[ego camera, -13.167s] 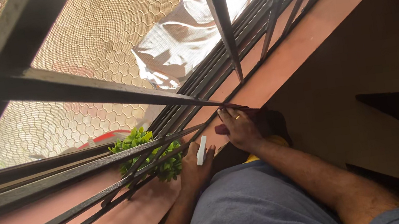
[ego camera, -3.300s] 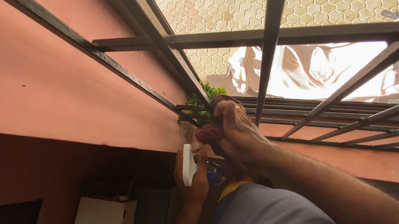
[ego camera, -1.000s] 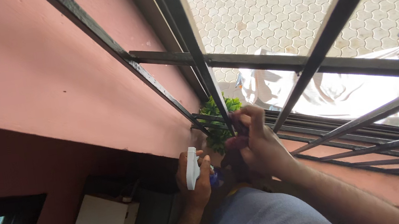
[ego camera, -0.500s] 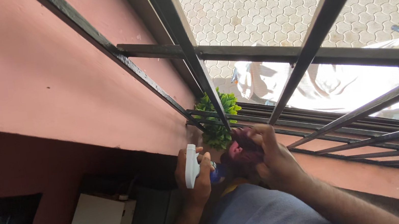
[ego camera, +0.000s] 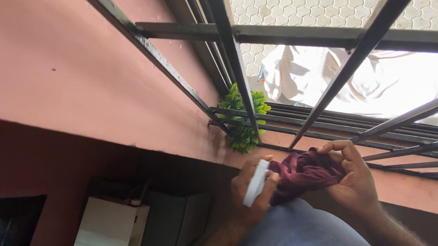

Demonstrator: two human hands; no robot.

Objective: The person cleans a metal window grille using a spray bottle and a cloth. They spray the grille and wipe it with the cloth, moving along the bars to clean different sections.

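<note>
The left hand (ego camera: 250, 189) is wrapped around one white plastic spray bottle (ego camera: 255, 183); the right hand (ego camera: 353, 176) pinches one crumpled maroon cloth (ego camera: 304, 172), both below the black metal window grille (ego camera: 232, 53). One small green leafy plant (ego camera: 241, 120) sits on the pink sill (ego camera: 312, 142).

White spray bottle (ego camera: 255, 183) mostly hidden inside the left hand (ego camera: 250, 192), maroon cloth (ego camera: 304, 172) partly covered by the right hand (ego camera: 353, 178), green plant (ego camera: 242, 122) crossed by window bars (ego camera: 232, 53), white box (ego camera: 110, 233) dim in shadow.
</note>
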